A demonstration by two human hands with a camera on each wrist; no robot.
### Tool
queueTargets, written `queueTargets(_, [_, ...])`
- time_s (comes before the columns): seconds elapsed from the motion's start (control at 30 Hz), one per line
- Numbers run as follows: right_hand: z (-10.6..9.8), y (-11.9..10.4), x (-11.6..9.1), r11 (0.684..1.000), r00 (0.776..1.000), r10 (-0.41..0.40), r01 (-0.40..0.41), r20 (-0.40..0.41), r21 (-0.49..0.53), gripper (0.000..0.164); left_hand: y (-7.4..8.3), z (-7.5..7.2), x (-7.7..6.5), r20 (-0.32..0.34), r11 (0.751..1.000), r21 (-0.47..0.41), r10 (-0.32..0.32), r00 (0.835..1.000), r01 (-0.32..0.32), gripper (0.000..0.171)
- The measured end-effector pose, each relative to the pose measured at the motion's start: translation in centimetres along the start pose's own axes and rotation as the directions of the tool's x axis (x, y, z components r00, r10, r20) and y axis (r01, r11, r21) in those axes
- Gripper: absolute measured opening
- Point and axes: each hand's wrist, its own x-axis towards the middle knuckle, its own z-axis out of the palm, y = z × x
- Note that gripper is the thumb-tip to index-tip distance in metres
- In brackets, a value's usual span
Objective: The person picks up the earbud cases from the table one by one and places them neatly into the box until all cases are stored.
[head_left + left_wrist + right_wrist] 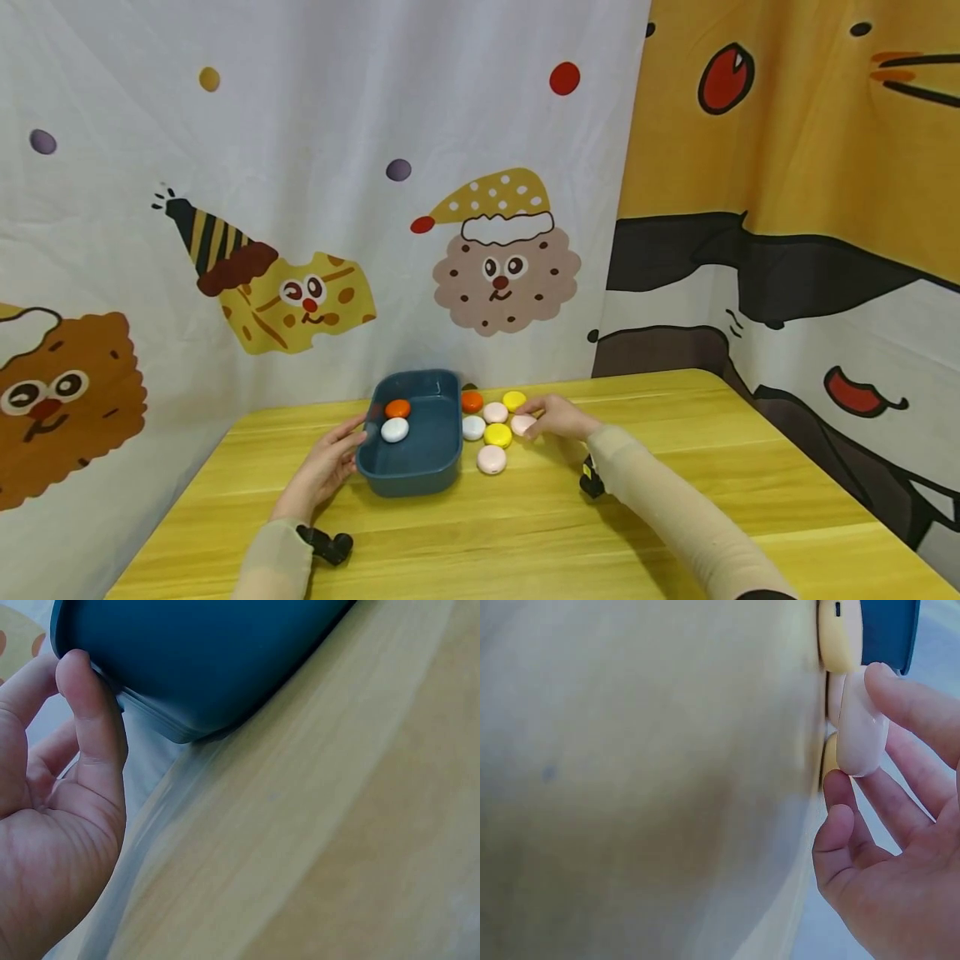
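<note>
My left hand [326,467] is at the left side of a dark blue rectangular bin [411,485], holding its rim with thumb and fingertips. Inside the bin lie an orange disc [397,408] and a white disc [394,430]. My right hand [561,418] pinches a glossy pale pink disc [862,735] between thumb and fingers, at the right end of a loose group. That group has yellow discs [498,435], other pale pink discs [492,459], a white disc [473,427] and an orange disc [471,401], all close to the bin's right wall.
Everything stands on a wood-grain table [465,550] near its back edge. A white curtain [315,133] with cartoon prints hangs right behind it, and a yellow and black printed cloth [810,167] covers the right side. A small dark item [469,387] shows behind the orange disc.
</note>
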Motion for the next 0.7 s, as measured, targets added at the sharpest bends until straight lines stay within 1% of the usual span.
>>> queueTargets(0.2, [-0.4,-0.9,0.0,1.0,1.0,0.014,-0.014,-0.011,-0.017,0.044,0.1,0.2,-0.1,0.005,1.0,-0.007,-0.016,1.0,0.016,0.062])
queueTargets(0.5, [-1.2,-1.9,0.5,1.0,1.0,-0.022,0.022,-0.019,-0.011,0.047,0.1,0.3,-0.1,-0.016,1.0,-0.022,-0.005,1.0,0.004,0.062])
queueTargets(0.6, [-1.4,-2.2,0.6,1.0,1.0,-0.027,0.027,-0.015,-0.007,0.049,0.1,0.3,-0.1,-0.006,1.0,-0.007,-0.002,1.0,0.002,0.064])
queueTargets(0.7, [-1.6,-2.5,0.6,1.0,1.0,-0.031,0.031,-0.004,0.0,0.051,0.1,0.2,-0.1,-0.01,1.0,-0.009,-0.003,1.0,0.003,0.063])
